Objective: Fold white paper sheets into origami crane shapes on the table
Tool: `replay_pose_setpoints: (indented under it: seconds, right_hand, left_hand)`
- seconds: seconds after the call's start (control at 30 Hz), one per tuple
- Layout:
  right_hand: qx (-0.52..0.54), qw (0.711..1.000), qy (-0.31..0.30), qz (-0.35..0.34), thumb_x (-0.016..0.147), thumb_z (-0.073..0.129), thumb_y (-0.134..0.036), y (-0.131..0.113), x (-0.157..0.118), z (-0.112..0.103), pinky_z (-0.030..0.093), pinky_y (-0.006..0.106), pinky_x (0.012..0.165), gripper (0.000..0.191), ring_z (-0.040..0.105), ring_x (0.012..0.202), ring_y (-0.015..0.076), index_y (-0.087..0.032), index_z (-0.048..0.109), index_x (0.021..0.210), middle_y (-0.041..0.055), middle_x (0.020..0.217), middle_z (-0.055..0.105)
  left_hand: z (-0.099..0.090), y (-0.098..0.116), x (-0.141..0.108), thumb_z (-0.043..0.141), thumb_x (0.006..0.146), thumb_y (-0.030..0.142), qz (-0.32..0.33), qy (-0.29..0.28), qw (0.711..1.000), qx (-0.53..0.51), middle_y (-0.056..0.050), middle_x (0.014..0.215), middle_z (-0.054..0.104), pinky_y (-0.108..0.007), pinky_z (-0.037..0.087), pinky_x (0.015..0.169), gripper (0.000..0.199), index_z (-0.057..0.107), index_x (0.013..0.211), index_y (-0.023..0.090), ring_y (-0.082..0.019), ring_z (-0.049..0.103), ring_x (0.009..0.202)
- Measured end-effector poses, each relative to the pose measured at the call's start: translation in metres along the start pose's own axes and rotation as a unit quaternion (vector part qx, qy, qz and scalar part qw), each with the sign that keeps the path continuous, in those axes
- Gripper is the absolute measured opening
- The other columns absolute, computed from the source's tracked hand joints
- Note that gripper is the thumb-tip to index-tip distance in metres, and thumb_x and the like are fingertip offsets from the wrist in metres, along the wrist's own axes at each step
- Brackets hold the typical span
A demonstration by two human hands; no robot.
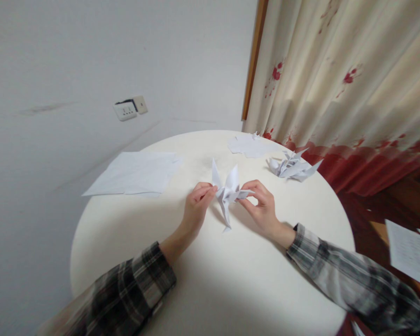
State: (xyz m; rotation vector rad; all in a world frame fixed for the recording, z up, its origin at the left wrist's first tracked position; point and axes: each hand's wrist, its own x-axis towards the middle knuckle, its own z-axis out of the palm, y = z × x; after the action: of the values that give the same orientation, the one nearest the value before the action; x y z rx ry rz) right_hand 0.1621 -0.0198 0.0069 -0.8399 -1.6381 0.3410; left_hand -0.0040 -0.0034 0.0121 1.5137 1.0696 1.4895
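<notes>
A white folded paper crane (pixel 227 190) is held above the round white table (pixel 210 280), near its middle. My left hand (pixel 196 207) pinches the crane's left side with fingertips. My right hand (pixel 261 205) pinches its right side between thumb and fingers. Two pointed flaps stand up from the crane, and a long point hangs down toward the tabletop. Both forearms wear plaid sleeves.
A stack of flat white sheets (pixel 135 173) lies at the table's left. Finished folded paper figures (pixel 292 167) and a crumpled sheet (pixel 250 144) lie at the far right. A floral curtain (pixel 343 84) hangs right. A wall socket (pixel 129 108) is behind. Another paper sheet (pixel 411 254) lies off-table, right.
</notes>
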Motion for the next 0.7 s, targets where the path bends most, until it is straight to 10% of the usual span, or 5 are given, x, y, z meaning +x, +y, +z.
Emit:
replay_pose_setpoints:
  seconds: [0.7]
  right_hand:
    - [-0.073,0.974,-0.070,-0.203,0.079,0.055,-0.016,0.002,-0.004,-0.010,0.047,0.032,0.066,0.020,0.058,0.076,0.0165,-0.030,0.066,0.087,0.0026,0.080,0.064]
  left_hand:
    - [0.001,-0.014,0.001,0.055,0.073,0.029,-0.057,-0.020,0.994,-0.094,0.001,0.066,0.049,-0.024,0.034,0.059,0.018,0.055,0.060,0.018,-0.012,0.043,0.064]
